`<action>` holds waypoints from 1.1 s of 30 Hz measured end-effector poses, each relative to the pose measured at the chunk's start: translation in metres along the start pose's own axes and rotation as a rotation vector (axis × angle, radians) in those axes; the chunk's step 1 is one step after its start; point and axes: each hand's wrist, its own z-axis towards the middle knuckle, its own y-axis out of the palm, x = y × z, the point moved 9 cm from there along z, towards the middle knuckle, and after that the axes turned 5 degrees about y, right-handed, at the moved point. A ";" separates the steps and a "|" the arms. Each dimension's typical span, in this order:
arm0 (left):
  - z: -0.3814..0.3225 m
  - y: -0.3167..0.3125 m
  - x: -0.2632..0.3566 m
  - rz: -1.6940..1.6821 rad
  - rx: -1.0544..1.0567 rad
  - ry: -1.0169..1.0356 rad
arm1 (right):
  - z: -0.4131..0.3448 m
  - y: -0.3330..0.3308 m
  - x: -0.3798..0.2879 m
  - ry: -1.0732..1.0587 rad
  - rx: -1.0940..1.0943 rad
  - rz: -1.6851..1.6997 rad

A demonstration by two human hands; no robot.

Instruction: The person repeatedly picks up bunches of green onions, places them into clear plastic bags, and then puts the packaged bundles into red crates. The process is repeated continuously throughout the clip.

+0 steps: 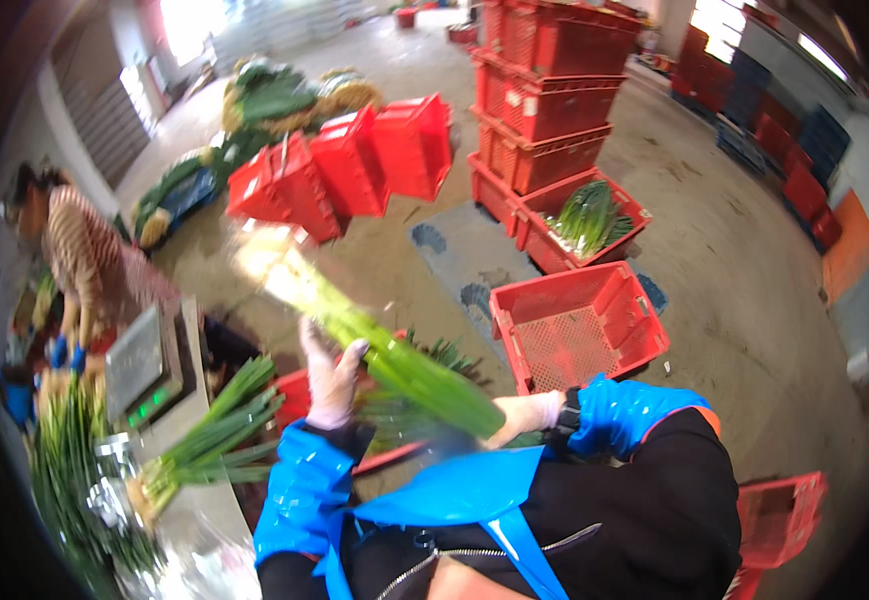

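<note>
A bunch of green onions (pixel 397 360) slants across the space before me. Its pale root end, blurred, points up and left, and the green leaf ends come down toward my body. My right hand (pixel 520 416), in a thin whitish glove, is closed around the leaf ends. Against the lower left side of the stalks is my left hand (pixel 333 375), gloved too, thumb and fingers spread; whether it grips them is unclear. Beneath the bunch, more green onions (pixel 397 416) lie in a red crate (pixel 295 394), partly hidden by my arms and the bunch.
Left, a bench (pixel 213 480) carries a scale (pixel 141 367), green onions (pixel 209 435) and clear plastic film (pixel 194 555). A person (pixel 93 247) bends at the far left. Ahead stand an empty red crate (pixel 565 337), a crate of green onions (pixel 588 217), stacked crates (pixel 547 105) and tilted crates (pixel 344 165).
</note>
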 end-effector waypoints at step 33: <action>-0.158 -0.067 -0.106 0.178 -0.164 -0.620 | 0.194 -0.008 0.109 0.617 -0.031 0.006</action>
